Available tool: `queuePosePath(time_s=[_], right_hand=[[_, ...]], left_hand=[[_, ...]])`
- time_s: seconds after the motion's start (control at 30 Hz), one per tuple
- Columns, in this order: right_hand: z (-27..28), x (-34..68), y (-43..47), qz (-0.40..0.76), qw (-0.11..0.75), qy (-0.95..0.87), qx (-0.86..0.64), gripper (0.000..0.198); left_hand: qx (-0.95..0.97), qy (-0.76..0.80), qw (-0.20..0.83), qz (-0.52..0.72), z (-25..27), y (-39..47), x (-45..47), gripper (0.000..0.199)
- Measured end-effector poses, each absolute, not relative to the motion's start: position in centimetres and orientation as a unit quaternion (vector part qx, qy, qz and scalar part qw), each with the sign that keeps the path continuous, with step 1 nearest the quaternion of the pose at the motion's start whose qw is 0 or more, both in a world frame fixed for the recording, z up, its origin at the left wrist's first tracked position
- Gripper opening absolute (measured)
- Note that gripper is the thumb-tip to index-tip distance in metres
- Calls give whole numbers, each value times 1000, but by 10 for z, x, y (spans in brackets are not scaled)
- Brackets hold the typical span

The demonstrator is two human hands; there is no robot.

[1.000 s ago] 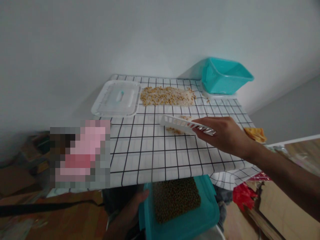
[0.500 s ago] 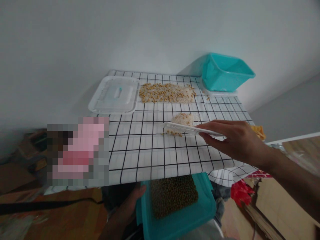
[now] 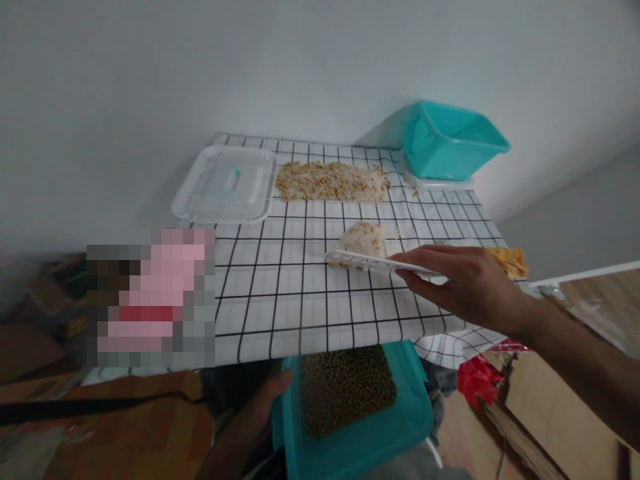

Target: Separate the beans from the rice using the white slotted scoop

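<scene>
My right hand (image 3: 455,283) pinches a thin white slotted plastic piece (image 3: 360,260) between thumb and fingers. It is tilted on the checked tablecloth, directly in front of a small heap of white grains mixed with yellow beans (image 3: 364,239). Farther back, a wider patch of the same mix (image 3: 333,182) lies spread on the cloth. Below the table's front edge, my left hand (image 3: 265,400) grips the left side of a teal tub (image 3: 370,450) containing many brownish-yellow beans (image 3: 345,390). Most of its fingers are hidden; the thumb shows at the rim.
A clear plastic lid (image 3: 225,183) lies at the back left of the checked cloth (image 3: 270,307). An angular teal container (image 3: 450,143) stands at the back right by the wall. A blurred pink item (image 3: 170,280) is at the left, a yellow cloth (image 3: 509,262) at the right edge.
The slotted piece has shifted slightly towards me against the heap, and more of the heap shows behind it. My left hand and the tub look unchanged; the view has moved slightly.
</scene>
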State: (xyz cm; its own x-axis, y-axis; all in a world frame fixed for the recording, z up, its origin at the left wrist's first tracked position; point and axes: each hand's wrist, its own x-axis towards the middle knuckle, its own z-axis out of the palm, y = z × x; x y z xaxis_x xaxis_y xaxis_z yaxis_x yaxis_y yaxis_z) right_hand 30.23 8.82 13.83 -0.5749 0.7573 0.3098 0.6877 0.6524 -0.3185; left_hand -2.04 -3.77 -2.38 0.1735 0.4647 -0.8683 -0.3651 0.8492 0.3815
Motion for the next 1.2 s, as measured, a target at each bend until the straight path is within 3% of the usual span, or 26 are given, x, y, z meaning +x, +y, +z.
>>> queuePosePath(time_s=[0.83, 1.2], right_hand=[[135, 310, 83, 111, 233, -871, -418, 28], [137, 309, 70, 137, 199, -888, -391, 36]], left_hand=[[11, 567, 787, 241, -25, -34, -17, 60], [24, 585, 772, 248, -16, -28, -12, 59]])
